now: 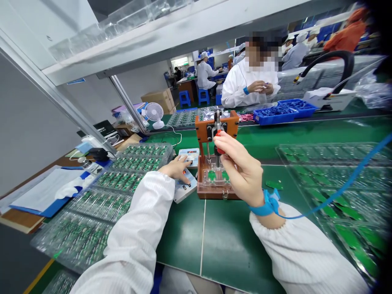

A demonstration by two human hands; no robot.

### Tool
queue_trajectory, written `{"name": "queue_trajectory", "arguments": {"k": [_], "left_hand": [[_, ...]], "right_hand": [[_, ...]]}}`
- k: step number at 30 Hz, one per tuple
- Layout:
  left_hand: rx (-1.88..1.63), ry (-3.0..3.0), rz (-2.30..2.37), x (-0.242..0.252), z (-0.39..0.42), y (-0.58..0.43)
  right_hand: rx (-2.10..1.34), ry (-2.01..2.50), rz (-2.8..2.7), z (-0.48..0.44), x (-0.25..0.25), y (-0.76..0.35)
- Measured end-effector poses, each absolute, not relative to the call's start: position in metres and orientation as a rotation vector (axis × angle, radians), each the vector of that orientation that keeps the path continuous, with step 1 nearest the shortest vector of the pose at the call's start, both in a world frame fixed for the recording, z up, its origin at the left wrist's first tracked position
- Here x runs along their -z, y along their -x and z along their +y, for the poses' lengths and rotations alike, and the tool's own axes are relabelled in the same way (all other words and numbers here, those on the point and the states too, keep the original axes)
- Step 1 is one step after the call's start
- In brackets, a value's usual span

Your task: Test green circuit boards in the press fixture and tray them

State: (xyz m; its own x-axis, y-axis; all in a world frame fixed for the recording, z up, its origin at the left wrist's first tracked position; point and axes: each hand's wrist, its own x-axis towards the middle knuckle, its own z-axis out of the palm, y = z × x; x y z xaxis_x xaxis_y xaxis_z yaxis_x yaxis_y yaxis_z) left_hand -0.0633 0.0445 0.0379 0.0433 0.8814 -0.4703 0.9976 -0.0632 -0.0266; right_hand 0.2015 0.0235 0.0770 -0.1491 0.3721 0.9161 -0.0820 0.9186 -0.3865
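Observation:
A brown test fixture stands on the green bench, with a clear base that holds small green circuit boards. My right hand is closed round the fixture's red lever handle, a blue wrist strap at the wrist. My left hand rests with fingers spread flat on a small white meter box left of the fixture, beside a lit red button.
Clear trays of green circuit boards lie at the left, more trays at the right. A loose green board lies by the fixture. Across the bench a person in white sits behind blue bins. A small white fan stands at the back.

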Motion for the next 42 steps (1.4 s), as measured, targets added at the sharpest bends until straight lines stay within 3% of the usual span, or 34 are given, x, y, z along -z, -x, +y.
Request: {"name": "queue_trajectory", "arguments": {"k": [42], "left_hand": [[0.612, -1.919, 1.889, -0.042, 0.045, 0.063]], "right_hand": [[-0.375, 0.259, -1.661, 0.023, -0.071, -0.200]]}}
